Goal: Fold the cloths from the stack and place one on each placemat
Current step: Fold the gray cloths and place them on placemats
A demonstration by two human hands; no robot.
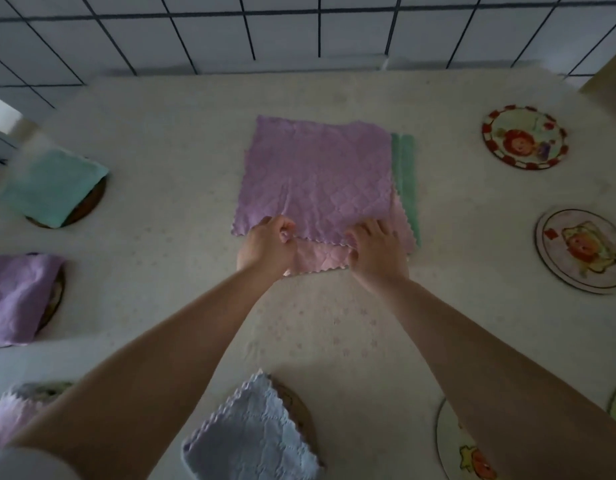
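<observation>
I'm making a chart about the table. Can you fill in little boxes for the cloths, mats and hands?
stack top: purple cloth, spread flat
under it: pink cloth, then green cloth
left hand: pinching the purple cloth's near edge
right hand: on the same edge
mats covered: four, left and near side
bare mats: far right mat, right mat

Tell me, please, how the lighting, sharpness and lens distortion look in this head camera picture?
Head view: dim, flat light with a dark cast and soft shadows, no glare. The purple cloth at the centre is fairly sharp, and so are the left hand and right hand. The green cloth at the left edge is smeared. The wide lens bows the tiled wall.
</observation>
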